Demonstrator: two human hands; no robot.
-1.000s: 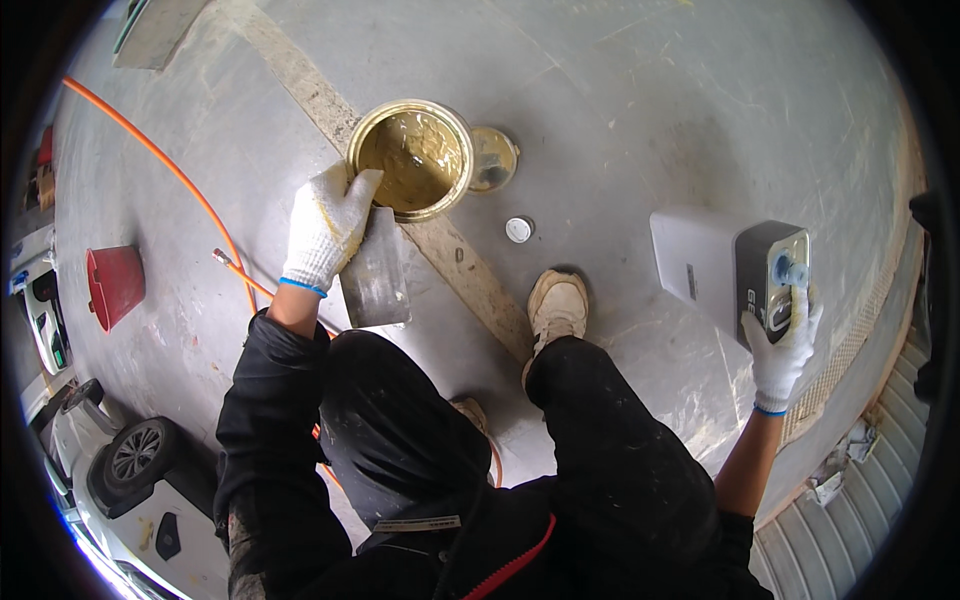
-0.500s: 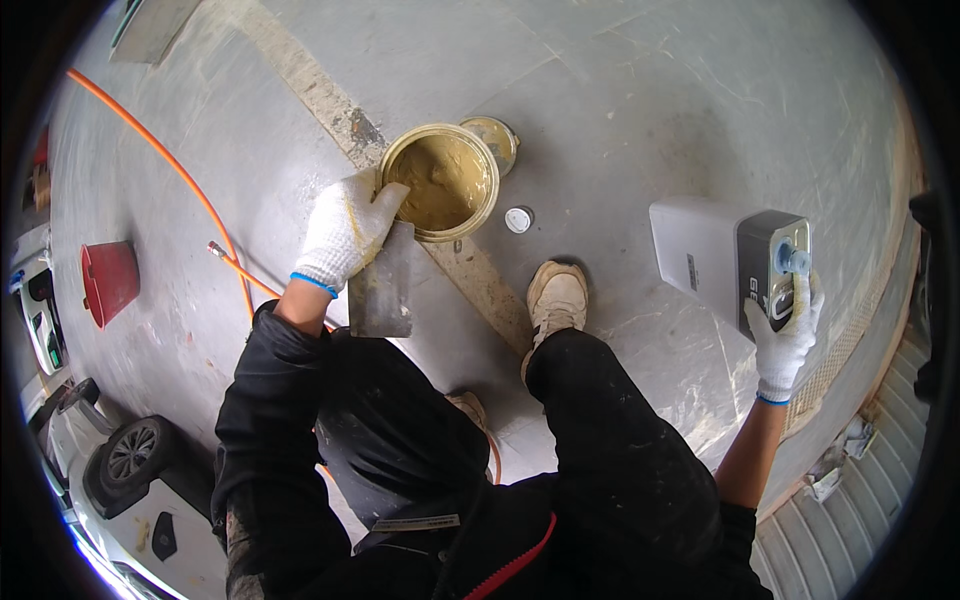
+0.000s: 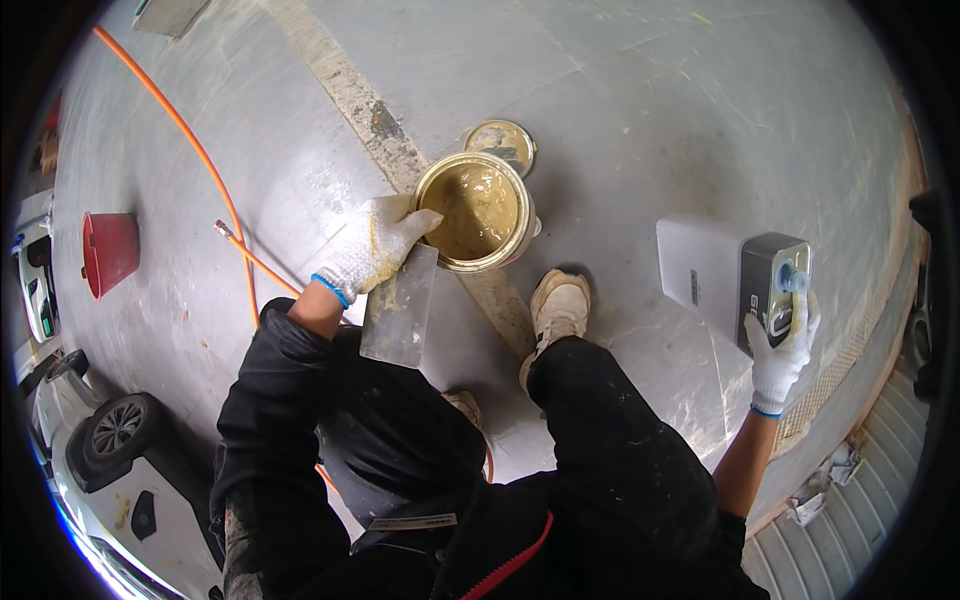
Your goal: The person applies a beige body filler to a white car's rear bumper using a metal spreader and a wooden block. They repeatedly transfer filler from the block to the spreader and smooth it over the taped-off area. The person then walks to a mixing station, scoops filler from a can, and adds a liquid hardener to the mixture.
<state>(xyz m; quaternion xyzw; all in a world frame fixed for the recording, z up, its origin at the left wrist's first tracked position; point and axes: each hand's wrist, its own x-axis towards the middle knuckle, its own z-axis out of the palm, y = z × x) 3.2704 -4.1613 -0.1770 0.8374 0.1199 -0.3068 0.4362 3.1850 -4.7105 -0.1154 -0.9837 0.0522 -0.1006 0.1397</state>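
My left hand (image 3: 372, 245), in a white knit glove, grips the near-left rim of a round metal can (image 3: 475, 267). Inside the can is yellowish-brown paste (image 3: 482, 205). A flat grey metal plate (image 3: 398, 315) with paste smears hangs under the same hand; how the fingers hold it is hidden. Far out to the right, my gloved right hand (image 3: 785, 350) is closed at the dark end of a tall rectangular canister (image 3: 700, 265), by its handle. Next to those fingers sits a translucent blue cap (image 3: 793, 279). The canister is tilted on its side, its pale end pointing left.
A round lid (image 3: 503, 143) with dried paste lies beyond the can. An orange hose (image 3: 180, 120) runs along the left, near a red bucket (image 3: 110, 255). White car parts with a wheel (image 3: 118, 428) stand lower left. My shoe (image 3: 560, 308) is below the can.
The can, plate and my left hand have shifted right and nearer. The can now hides most of a small white cap on the floor. My right hand keeps hold of the canister.
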